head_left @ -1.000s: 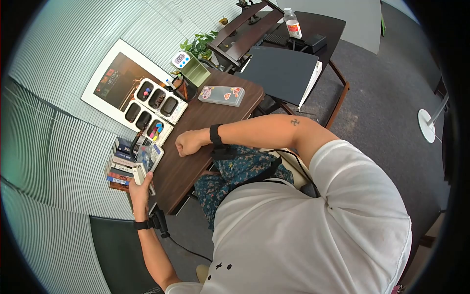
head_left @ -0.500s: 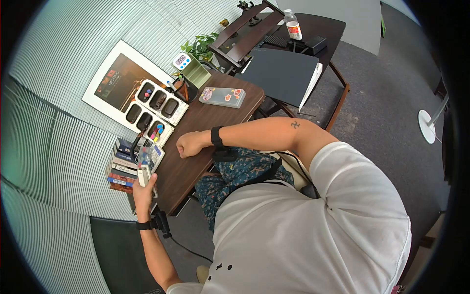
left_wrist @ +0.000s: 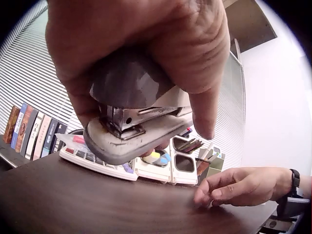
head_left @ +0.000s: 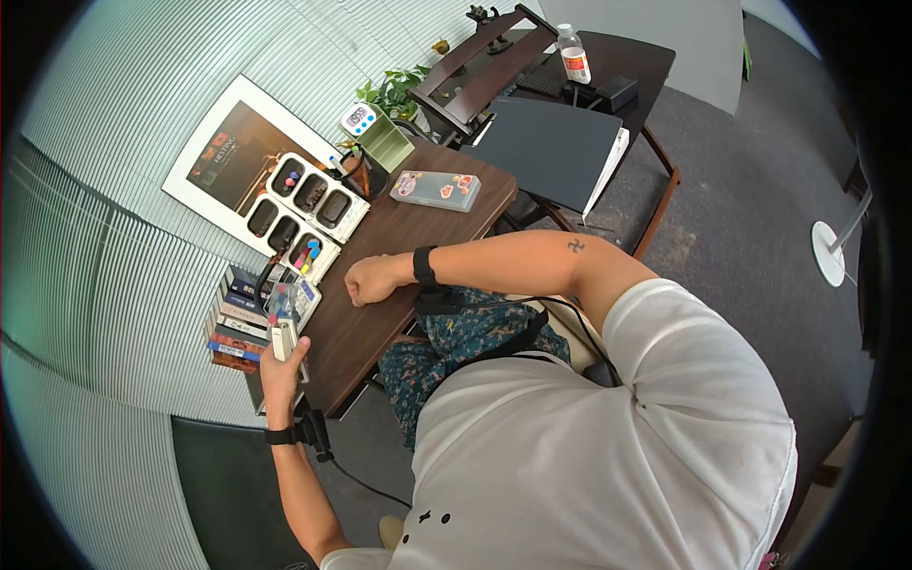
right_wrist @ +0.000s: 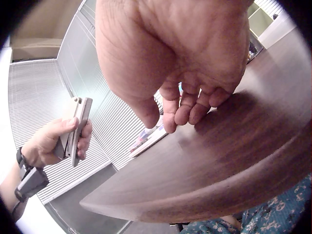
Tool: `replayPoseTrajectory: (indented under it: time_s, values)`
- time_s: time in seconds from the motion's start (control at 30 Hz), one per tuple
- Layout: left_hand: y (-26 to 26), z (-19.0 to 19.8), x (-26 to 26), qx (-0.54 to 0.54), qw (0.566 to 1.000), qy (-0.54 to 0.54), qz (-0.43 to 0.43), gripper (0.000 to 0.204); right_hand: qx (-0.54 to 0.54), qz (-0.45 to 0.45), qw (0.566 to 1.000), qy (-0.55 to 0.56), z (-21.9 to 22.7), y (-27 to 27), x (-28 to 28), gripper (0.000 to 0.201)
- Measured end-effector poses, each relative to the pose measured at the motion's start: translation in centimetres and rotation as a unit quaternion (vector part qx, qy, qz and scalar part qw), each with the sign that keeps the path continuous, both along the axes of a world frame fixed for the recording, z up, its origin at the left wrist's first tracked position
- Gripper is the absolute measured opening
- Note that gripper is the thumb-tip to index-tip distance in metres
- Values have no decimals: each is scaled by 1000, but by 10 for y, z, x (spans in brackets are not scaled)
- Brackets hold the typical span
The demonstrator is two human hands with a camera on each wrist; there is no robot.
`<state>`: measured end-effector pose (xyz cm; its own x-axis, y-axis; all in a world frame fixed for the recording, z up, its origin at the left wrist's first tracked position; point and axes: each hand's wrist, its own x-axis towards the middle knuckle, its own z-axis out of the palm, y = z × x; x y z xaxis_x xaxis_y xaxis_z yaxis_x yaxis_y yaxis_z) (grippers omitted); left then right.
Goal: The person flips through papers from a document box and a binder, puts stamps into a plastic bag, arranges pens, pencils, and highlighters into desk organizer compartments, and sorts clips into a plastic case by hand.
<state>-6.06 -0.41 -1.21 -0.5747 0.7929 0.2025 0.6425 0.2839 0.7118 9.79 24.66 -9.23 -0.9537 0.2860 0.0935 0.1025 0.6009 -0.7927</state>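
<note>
The left hand [head_left: 280,380] grips a grey and white stapler [head_left: 283,339], raised beside the desk's left end. Close up in the left wrist view, the stapler [left_wrist: 141,122] has its metal front end toward the camera, with fingers and thumb wrapped round its body. In the right wrist view the stapler [right_wrist: 79,131] stands steeply tilted in that hand. The right hand [head_left: 376,278] lies at the desk [head_left: 356,328], fingers loosely curled and fingertips at the wood; its palm [right_wrist: 180,44] shows nothing held.
White compartment trays [head_left: 313,249] hold markers and small items. Also around are books [head_left: 236,323], a pen holder [head_left: 366,176], a green box with a clock [head_left: 385,142], a stickered case [head_left: 435,190] and a picture frame [head_left: 207,195]. A dark folder [head_left: 546,147] lies on the second table.
The left hand, still gripping the stapler, has moved slightly toward the desk. The head view has shifted a little. The right hand stays in nearly the same place.
</note>
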Motion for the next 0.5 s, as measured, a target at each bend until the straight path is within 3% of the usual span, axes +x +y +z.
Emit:
replayPoseTrajectory:
  time_s: [0.13, 0.2, 0.23, 0.3, 0.33, 0.4, 0.43, 0.47, 0.5]
  values:
    - [-1, 1, -1, -6, 999, 1, -36, 42, 11, 2, 1000, 2, 0, 1, -1, 26]
    - [1, 2, -2, -108, 993, -37, 15, 43, -11, 32, 999, 13, -1, 8, -7, 40]
    - [5, 2, -2, -105, 993, -41, 19, 43, -8, 36, 999, 10, 4, 8, -6, 40]
    - [14, -3, 0, -110, 993, 27, -28, 44, -148, 26, 988, 44, 14, 2, -2, 58]
    - [21, -2, 5, -121, 990, 5, -67, 43, -181, 40, 979, 84, 13, 1, -5, 70]
    - [43, 1, 0, -187, 973, -34, -132, 43, -31, 57, 978, 200, 19, -8, 4, 68]
    - [54, 12, 10, -253, 957, -18, -139, 47, -28, 74, 979, 188, 23, -12, 6, 68]
    - [60, 19, 25, -238, 959, -15, -153, 51, 112, 80, 968, 209, 27, -14, 9, 68]
    - [69, -2, 11, -153, 967, -16, -203, 52, 247, 87, 938, 228, 32, -14, 15, 68]
